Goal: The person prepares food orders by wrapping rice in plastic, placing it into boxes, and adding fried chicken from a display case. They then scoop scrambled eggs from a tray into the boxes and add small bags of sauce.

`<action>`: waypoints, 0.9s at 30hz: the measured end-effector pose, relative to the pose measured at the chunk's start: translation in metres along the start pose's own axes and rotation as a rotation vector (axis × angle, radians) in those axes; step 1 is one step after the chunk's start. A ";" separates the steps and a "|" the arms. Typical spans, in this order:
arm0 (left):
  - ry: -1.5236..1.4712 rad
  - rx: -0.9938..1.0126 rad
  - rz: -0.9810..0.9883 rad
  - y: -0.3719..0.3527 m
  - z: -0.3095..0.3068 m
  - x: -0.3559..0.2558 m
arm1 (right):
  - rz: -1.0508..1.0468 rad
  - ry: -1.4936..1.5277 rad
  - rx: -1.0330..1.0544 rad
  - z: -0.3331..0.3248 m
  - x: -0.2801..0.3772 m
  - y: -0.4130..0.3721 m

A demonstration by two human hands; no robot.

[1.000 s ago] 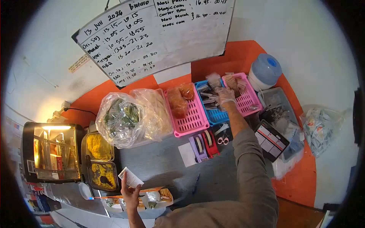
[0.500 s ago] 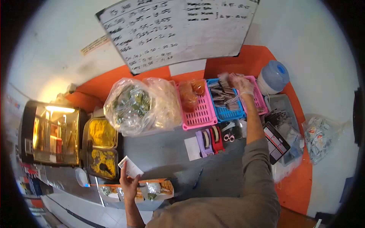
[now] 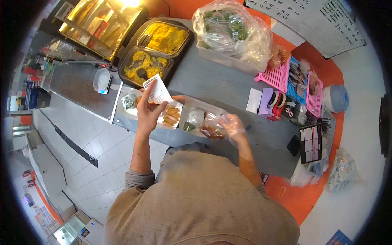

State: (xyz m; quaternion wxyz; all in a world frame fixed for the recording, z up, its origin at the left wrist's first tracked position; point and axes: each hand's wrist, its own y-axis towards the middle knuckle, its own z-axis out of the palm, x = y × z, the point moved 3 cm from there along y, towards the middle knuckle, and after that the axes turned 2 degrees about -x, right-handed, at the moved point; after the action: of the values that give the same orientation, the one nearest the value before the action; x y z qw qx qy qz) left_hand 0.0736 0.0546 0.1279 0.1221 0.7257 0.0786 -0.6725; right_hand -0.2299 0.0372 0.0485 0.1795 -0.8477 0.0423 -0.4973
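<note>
The long grey countertop before me runs from far left to near right. A bright yellow light glows over the glass-fronted warming cabinet at far left. White floor tiles spread left. An orange-painted wall band and a handwritten whiteboard stand right.

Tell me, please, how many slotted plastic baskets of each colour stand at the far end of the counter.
Pink baskets: 2
Blue baskets: 1
Total: 3
</note>
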 end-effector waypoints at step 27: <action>-0.040 -0.393 -0.061 -0.065 -0.297 0.063 | 0.075 0.518 0.426 0.290 0.104 0.045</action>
State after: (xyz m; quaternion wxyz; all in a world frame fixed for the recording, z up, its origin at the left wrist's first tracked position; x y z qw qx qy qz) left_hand 0.3450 0.1974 0.0796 0.2423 0.6718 0.2279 -0.6619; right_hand 0.0757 0.0453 -0.0088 0.3543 -0.6346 0.0128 -0.6867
